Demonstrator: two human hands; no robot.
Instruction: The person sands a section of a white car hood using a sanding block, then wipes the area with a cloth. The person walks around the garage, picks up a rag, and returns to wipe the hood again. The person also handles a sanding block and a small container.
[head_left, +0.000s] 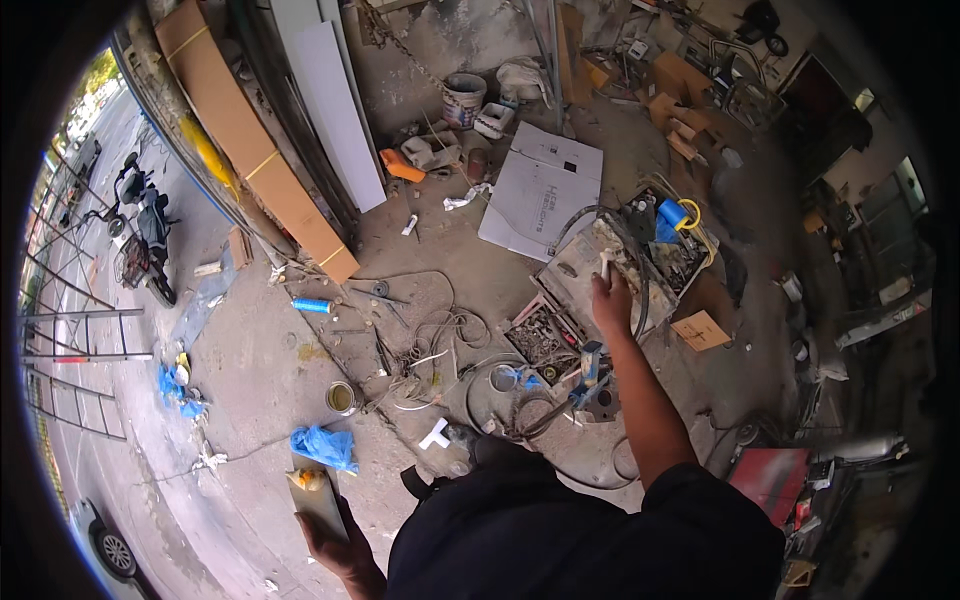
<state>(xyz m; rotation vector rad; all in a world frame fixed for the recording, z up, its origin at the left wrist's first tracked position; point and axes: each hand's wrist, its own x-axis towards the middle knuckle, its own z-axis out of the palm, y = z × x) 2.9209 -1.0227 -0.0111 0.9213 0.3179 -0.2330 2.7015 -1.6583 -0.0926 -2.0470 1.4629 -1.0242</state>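
At the lower left, my left hand [342, 548] is closed around a flat grey board [318, 508]. A lump of orange-yellow paste [308, 480] sits on the board's far end. My right hand [611, 298] reaches forward, closed on a small slim white object [604, 264] whose kind I cannot make out. It is over a dirty, pale box-like block [590, 262]. Beside that block stands a crate of tools with a blue roll [672, 212] and a yellow cord [692, 214] on top.
A blue plastic bag [325, 446], an open tin [341, 398] and a white tee pipe fitting [435, 433] lie near my left hand. Loose hoses [450, 325] and a tray of small metal parts [545, 335] cover the middle floor. Flattened cardboard [540, 190] lies farther off.
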